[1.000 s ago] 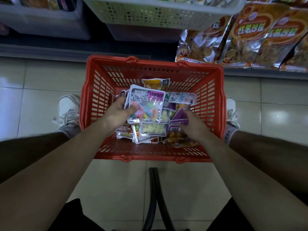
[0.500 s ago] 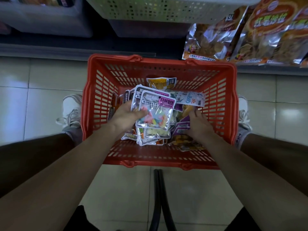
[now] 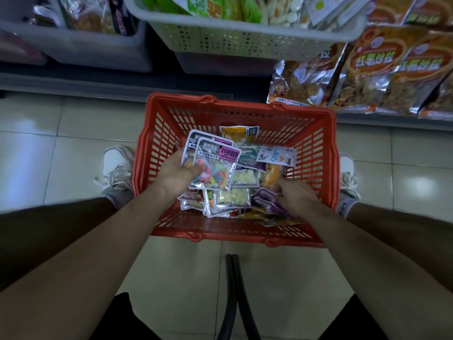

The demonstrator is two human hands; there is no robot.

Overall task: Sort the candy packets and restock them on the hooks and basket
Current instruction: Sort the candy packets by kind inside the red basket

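The left hand [image 3: 175, 176] is gripping two gummy packets [image 3: 215, 165] over the red basket [image 3: 152, 143] on the floor [image 3: 61, 168]. The right hand [image 3: 297, 198] is curling its fingers around a purple packet [image 3: 266, 201] at the basket's near right.

Lower candy packets [image 3: 230, 198] beneath upper ones

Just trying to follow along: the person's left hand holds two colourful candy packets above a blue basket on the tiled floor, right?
Not quite: the basket is red, not blue, as the head view shows. Otherwise yes: the left hand holds two colourful candy packets above it, and it sits on the tiled floor.
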